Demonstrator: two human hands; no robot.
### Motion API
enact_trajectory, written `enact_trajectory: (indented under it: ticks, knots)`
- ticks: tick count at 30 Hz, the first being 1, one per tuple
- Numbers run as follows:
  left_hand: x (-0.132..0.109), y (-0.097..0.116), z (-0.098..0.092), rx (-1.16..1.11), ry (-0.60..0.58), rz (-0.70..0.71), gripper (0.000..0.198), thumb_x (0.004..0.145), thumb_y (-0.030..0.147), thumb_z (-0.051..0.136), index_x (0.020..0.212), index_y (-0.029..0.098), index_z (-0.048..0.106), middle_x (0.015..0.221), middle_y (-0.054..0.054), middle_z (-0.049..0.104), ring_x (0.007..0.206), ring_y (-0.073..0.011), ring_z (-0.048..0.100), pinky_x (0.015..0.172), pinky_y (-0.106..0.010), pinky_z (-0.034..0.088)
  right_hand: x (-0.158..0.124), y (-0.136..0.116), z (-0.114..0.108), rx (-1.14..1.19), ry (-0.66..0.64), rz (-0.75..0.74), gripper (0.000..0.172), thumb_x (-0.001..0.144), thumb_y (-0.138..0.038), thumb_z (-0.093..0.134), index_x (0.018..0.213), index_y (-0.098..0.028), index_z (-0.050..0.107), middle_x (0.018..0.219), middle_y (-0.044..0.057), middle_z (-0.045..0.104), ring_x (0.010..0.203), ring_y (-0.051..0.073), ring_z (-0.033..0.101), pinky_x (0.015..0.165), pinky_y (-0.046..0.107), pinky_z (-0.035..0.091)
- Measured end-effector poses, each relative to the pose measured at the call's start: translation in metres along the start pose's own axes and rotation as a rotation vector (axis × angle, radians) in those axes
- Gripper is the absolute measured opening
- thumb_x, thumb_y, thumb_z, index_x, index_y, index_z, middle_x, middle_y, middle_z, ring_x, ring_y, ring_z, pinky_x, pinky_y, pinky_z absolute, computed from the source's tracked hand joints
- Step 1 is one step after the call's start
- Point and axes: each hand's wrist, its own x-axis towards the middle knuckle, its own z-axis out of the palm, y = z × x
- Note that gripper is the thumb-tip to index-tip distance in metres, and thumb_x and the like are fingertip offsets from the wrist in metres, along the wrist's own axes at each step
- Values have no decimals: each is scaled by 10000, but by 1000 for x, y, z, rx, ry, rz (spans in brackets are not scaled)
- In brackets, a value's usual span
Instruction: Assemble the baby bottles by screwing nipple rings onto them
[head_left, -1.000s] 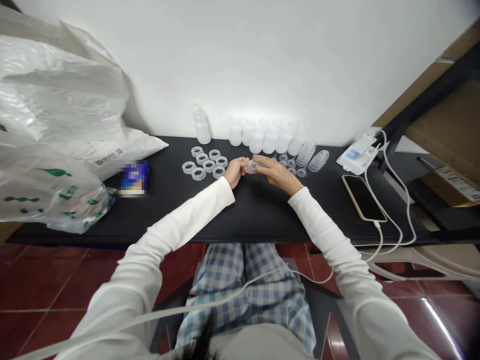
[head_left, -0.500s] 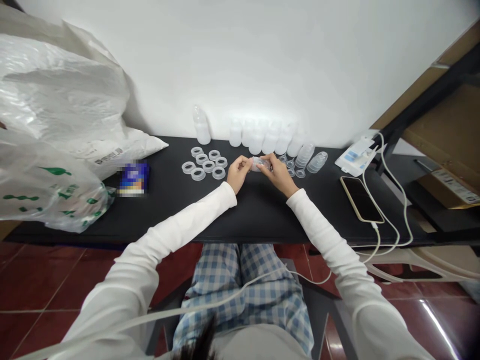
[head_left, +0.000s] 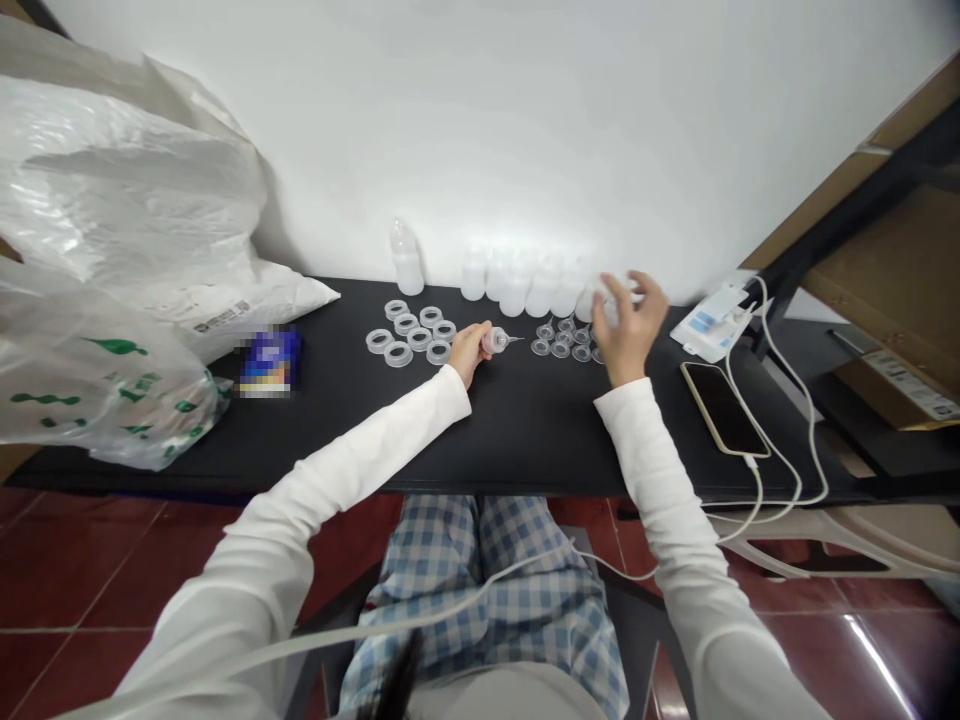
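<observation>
Between the fingers of my left hand (head_left: 471, 354) is a translucent collar ring with a clear bottle nipple (head_left: 501, 340) set in it, its thin tip pointing right. My right hand (head_left: 628, 325) is raised at the right end of the bottle row, fingers curved and apart. It covers most of the clear caps there, and I cannot tell whether it touches one. Loose collar rings (head_left: 397, 353) lie left of my left hand. Several clear nipples (head_left: 561, 349) sit on the table between my hands.
White baby bottles (head_left: 514, 285) stand along the wall. One capped bottle (head_left: 406, 262) is farther left. Plastic bags (head_left: 127, 200) and a blue packet (head_left: 268, 362) occupy the left. A phone (head_left: 724, 408) on a cable and a white power strip (head_left: 711, 320) are on the right.
My right hand has let go of the piece both hands held and moved right and up to the clear caps. My left hand keeps the nipple and collar, now tipped sideways.
</observation>
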Motion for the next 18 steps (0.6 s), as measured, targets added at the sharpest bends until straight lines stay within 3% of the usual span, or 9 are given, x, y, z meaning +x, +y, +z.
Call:
enact_trajectory:
  ticks: [4, 7, 12, 18]
  knots:
    - [0, -6, 1, -6, -48, 1, 335, 848, 279, 683, 605, 170, 479, 582, 38, 494, 527, -64, 470, 496, -186, 369, 8, 38, -7, -172, 91, 418, 536, 905, -328, 513, 1402, -135, 453, 1288, 222, 486, 1227, 374, 489, 1018, 647, 404]
    - [0, -7, 0, 0, -54, -2, 327, 859, 253, 657, 600, 174, 473, 576, 38, 483, 513, -65, 453, 489, -192, 365, 6, 62, -7, -198, 61, 598, 652, 794, -262, 585, 1380, -66, 378, 1293, 253, 481, 1232, 386, 460, 1035, 612, 394]
    - [0, -7, 0, 0, -60, -5, 323, 893, 213, 579, 593, 177, 463, 566, 34, 481, 483, -67, 437, 492, -204, 362, 2, 77, -3, -178, -95, 604, 497, 764, -280, 603, 1214, -137, 449, 1194, 202, 507, 1190, 381, 468, 995, 603, 400]
    - [1, -8, 0, 1, -60, -11, 320, 868, 237, 624, 597, 178, 464, 572, 36, 492, 488, -67, 440, 490, -202, 355, -3, 78, 5, -241, -310, 576, 501, 786, -309, 612, 1265, -200, 515, 1210, 169, 513, 1149, 360, 513, 977, 553, 425]
